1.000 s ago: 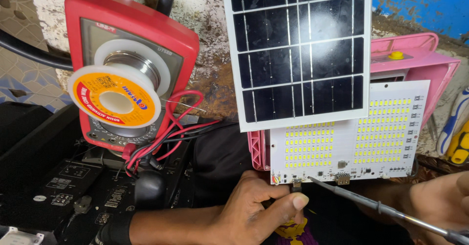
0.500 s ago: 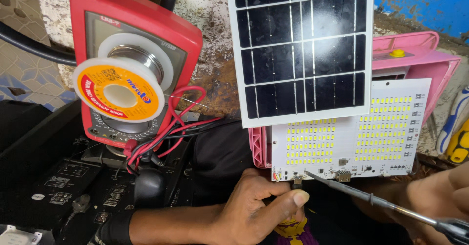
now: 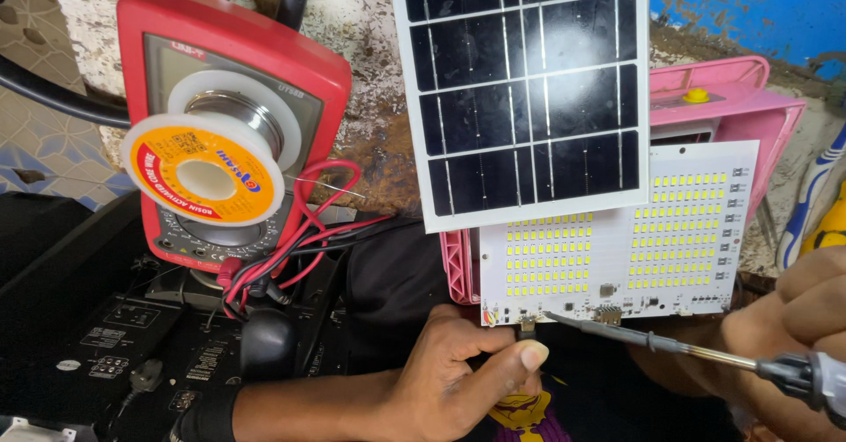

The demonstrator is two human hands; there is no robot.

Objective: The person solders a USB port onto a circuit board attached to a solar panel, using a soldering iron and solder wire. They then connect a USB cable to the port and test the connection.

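A white LED board (image 3: 617,239) with rows of yellow chips stands in front of a pink housing (image 3: 749,107), under a dark solar panel (image 3: 529,89). My left hand (image 3: 458,380) pinches a small part or wire end at the board's lower left edge. My right hand (image 3: 793,319) grips a soldering iron (image 3: 696,354) whose tip touches the board's bottom edge beside my left thumb.
A red multimeter (image 3: 229,98) leans on the rough wall at the left, with a solder spool (image 3: 207,173) resting on it and red and black leads (image 3: 300,248) hanging below. Black equipment (image 3: 115,336) lies at the lower left. A blue wall (image 3: 749,10) is at the upper right.
The soldering iron tip has shifted slightly left along the board's bottom edge, and my right hand has risen further into view. My left hand keeps its pinch.
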